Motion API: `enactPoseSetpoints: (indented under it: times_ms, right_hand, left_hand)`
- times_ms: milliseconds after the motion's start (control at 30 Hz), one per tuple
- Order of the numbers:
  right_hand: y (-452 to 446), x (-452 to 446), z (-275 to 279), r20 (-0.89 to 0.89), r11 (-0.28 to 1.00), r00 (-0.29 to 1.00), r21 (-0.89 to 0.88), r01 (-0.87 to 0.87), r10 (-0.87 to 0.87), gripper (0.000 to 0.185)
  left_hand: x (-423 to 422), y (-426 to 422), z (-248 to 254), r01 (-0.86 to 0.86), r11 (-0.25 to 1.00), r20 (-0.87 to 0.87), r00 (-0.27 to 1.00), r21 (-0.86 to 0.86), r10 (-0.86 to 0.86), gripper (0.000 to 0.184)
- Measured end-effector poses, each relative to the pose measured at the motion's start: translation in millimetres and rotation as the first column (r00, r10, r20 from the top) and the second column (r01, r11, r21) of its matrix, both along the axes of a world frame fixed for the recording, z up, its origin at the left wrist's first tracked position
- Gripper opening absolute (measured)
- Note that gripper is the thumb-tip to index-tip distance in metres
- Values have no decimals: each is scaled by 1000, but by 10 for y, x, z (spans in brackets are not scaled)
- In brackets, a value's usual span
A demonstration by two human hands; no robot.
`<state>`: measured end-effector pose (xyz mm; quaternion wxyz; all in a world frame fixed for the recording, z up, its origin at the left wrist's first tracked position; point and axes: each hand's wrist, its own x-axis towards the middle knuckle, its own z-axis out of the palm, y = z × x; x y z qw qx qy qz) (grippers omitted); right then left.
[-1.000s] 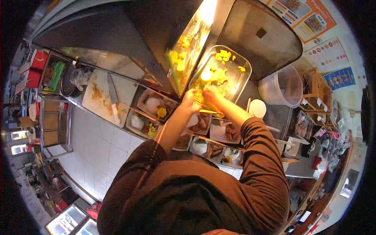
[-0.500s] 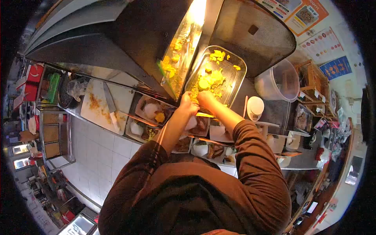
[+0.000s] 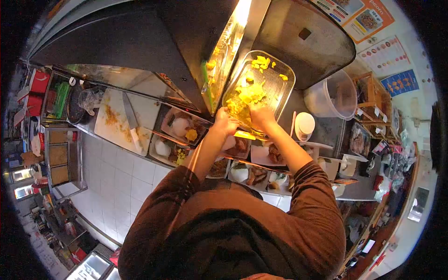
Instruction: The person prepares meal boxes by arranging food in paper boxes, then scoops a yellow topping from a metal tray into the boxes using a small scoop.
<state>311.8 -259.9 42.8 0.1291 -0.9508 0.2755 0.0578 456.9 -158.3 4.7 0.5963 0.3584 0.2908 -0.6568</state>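
A mesh-bottomed metal tray (image 3: 290,77) stands under the warm lamp, with crumbled yellow pieces of food (image 3: 251,93), perhaps cooked egg, heaped toward its near left part. My left hand (image 3: 225,123) is closed at the tray's near left corner and seems to grip the rim. Inside the near part of the tray, my right hand (image 3: 262,115) reaches down into the yellow food. Its fingers are bent together and their tips are hidden. Below my forearms, paper food boxes (image 3: 173,122) hold white rice, browned meat and some yellow pieces.
To the left lies a stained cutting board (image 3: 105,128) with a knife (image 3: 130,119) on it. Right of the tray are a small white scale (image 3: 305,125) and a clear plastic tub (image 3: 343,105). A dark metal panel (image 3: 308,51) rises behind the tray; a glass-sided case (image 3: 219,77) borders its left.
My right hand has moved right, away from my left hand, and sits within the yellow food. My left hand stays at the tray's corner. The view has shifted slightly.
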Motion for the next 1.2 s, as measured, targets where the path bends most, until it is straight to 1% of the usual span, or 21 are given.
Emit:
enactPoseSetpoints:
  times_ms: [67,133,200,267,333,400,500,533,600,633,733,767,800,867,900,933,1000,1033,1067,1133,1200]
  right_hand:
    - [-59,-55,-436,-6,929,982,-322,-182,190,22]
    - [-3,18,-602,16,938,984,-305,-165,178,25]
    - [86,108,-649,-82,932,986,-325,-163,143,23]
    - [141,131,-614,-5,942,989,-304,-141,146,19]
    - [183,189,-526,3,992,996,-83,-90,90,17]
    - [193,209,-497,32,996,998,-65,-59,61,17]
    - [128,285,-478,75,975,995,216,48,-66,23]
    - [141,297,-470,75,976,995,214,49,-66,23]
    - [172,346,-267,-23,982,1000,190,15,-11,22]
    - [183,369,-193,-91,977,995,212,-20,41,23]
    - [246,332,-234,-48,961,984,227,-158,173,21]
    - [175,389,-204,-221,925,915,258,-277,336,23]
    - [114,379,-224,-223,925,915,261,-277,337,23]
    - [-58,254,-324,-112,904,992,428,-7,60,25]
    - [-185,196,-455,-12,852,999,523,-20,30,26]
    - [-304,200,-567,-125,882,992,470,30,32,24]
    - [-357,85,-544,54,744,988,664,73,-145,26]
    - [-431,41,-523,-159,486,959,835,256,-233,28]
    - [-470,-3,-571,-158,488,961,835,253,-229,28]
    - [-506,-67,-741,-224,149,918,947,284,-328,29]
    - [-473,-82,-698,-232,99,912,955,280,-338,28]
  left_hand:
    - [-47,44,150,-28,998,-7,1000,-62,28,84]
    - [-50,32,81,-26,997,15,1000,-66,27,83]
    - [-29,23,-59,-9,1000,6,1000,-18,9,78]
    - [-17,35,-91,-20,990,12,1000,-141,22,74]
    - [-51,27,-17,-39,991,19,999,-127,42,72]
    - [-51,28,-41,-64,992,22,997,-111,67,70]
    - [-7,11,-186,-58,997,-43,998,-53,56,69]
    - [-8,-9,-244,-77,997,-54,996,-14,76,67]
    - [-23,-45,-431,-96,995,-64,993,22,98,65]
    - [-31,-43,-546,-63,998,21,998,-6,63,63]
    - [-22,20,-534,38,999,185,982,-36,-31,60]
    - [-25,53,-285,21,998,136,991,-52,-14,60]
    - [-39,69,-86,3,998,85,996,-69,3,61]
    - [-61,30,59,-31,999,83,996,43,27,66]
    - [-60,27,117,-12,997,98,995,80,4,69]
    - [-55,19,146,6,993,113,993,115,-19,72]
    - [-21,49,202,74,997,105,992,-4,-73,74]
    - [-28,48,230,103,994,142,985,-38,-96,74]
    - [-40,60,370,131,989,180,977,-68,-117,73]
    - [-35,43,408,79,982,204,978,-171,-43,71]
    - [4,20,261,31,986,67,998,-165,-20,54]
